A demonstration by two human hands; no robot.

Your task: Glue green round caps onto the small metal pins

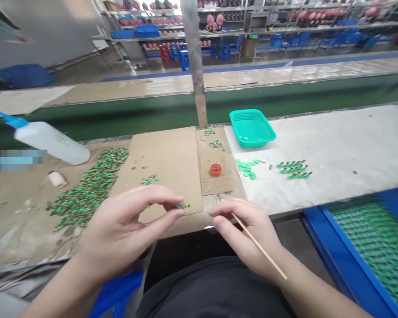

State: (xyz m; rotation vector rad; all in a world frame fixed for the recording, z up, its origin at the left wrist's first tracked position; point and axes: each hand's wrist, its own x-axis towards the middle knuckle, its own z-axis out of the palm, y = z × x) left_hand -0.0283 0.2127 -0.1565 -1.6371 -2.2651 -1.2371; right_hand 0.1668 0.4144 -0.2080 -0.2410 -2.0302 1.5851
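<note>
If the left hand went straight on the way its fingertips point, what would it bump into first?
Probably the right hand, which holds a thin stick. It lies ahead of the left hand and its small green piece, though depth is unclear.

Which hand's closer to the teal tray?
Right. The right hand is on the near side of the teal tray, roughly in line with it; the left hand is farther off, to the near left.
</note>
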